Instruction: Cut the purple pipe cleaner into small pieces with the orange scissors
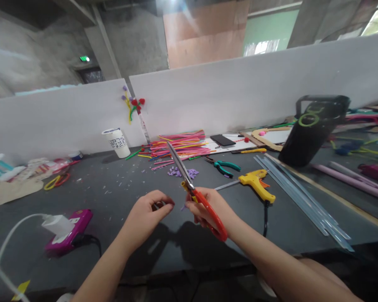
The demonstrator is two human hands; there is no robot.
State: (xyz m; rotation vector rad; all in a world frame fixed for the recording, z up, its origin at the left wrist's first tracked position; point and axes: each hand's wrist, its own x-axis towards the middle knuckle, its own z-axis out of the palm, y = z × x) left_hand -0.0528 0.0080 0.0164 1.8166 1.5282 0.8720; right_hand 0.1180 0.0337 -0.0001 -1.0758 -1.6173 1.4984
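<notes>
My right hand (212, 207) is wrapped round the red-orange handles of a pair of scissors (189, 184), whose closed blades point up and away from me. My left hand (148, 209) is curled in a pinch just left of the scissors, holding a small dark piece that I cannot make out. Both hands hover over the dark grey table (119, 235). A small heap of purple cut bits (182, 172) lies just beyond the scissors' tips.
A bundle of coloured pipe cleaners (182, 147), green pliers (223, 167), a yellow glue gun (256, 183) and clear glue sticks (299, 197) lie ahead and right. A black container (311, 130) stands right. A paper cup (118, 142) and a pink power strip (69, 230) are left.
</notes>
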